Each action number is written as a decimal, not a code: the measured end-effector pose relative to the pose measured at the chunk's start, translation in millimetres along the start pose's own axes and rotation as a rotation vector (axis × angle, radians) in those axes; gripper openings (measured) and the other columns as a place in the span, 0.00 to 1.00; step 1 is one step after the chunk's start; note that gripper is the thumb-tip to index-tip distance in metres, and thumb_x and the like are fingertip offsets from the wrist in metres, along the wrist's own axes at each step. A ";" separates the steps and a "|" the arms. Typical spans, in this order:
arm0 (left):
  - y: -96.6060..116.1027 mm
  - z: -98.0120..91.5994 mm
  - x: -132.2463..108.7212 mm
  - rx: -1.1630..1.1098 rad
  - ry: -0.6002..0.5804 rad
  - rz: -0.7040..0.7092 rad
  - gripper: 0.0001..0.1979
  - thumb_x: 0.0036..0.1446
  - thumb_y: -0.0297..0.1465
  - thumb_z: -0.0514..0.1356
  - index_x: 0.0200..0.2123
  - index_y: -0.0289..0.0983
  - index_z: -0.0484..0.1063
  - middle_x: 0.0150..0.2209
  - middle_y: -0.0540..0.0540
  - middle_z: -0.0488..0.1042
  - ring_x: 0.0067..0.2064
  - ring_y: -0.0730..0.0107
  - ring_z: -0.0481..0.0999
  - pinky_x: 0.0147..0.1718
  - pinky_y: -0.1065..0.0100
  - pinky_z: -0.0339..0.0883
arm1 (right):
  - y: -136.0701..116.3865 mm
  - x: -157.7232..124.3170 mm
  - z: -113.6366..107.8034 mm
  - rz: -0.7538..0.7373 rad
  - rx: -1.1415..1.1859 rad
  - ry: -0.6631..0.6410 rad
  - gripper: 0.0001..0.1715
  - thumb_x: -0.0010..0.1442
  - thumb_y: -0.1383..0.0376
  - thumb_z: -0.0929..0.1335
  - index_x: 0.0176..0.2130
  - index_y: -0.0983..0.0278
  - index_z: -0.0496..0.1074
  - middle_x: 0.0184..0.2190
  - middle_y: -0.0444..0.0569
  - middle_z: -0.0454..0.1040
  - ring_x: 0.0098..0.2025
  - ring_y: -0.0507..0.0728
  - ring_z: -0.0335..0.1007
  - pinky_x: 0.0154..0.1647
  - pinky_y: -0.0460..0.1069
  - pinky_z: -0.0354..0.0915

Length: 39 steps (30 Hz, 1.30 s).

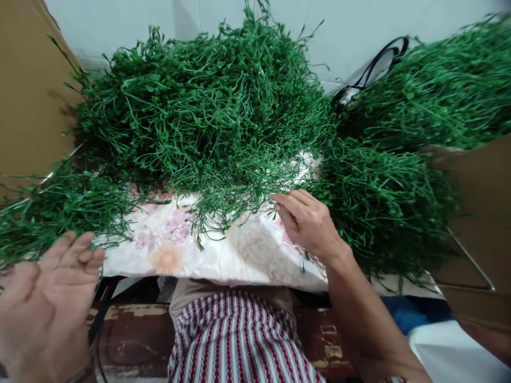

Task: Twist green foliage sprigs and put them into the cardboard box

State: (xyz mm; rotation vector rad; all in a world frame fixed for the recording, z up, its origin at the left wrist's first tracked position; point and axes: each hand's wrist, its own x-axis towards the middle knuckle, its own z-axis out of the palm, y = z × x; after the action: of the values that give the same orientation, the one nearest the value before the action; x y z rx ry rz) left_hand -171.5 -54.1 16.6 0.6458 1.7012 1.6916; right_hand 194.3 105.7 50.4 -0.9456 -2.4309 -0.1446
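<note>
Green above all: a tall heap of thin green tangled stems (207, 106) piled on a pale floral-print cloth (223, 255), with a second such heap (383, 202) just to its right. Right hand (307, 221) flat on the cloth, almost fully open, fingertips touching the big heap's lowest strands, gripping nothing. Left hand (48, 303) at lower left, spread wide and empty, near stray stems (59, 207).

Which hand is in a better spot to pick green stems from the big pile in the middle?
Right, probably. The right hand rests on the flowered cloth, its fingertips at the edge of the big middle pile. The left hand is open, down off the cloth's edge, farther from that pile.
</note>
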 end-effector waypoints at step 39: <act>-14.3 151.5 -23.3 0.297 -0.141 1.114 0.15 0.52 0.21 0.52 0.40 0.39 0.72 0.37 0.45 0.73 0.42 0.65 0.73 0.49 0.53 0.64 | -49.3 -10.8 -16.5 -0.009 0.414 -0.040 0.26 0.56 0.72 0.62 0.54 0.60 0.60 0.52 0.53 0.65 0.56 0.59 0.59 0.56 0.59 0.58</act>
State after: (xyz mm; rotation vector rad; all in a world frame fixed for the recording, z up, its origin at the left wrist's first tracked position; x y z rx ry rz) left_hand -43.0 30.6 10.7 2.0753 1.5735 1.9655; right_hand 175.8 57.7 63.3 -0.7533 -2.3689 0.3649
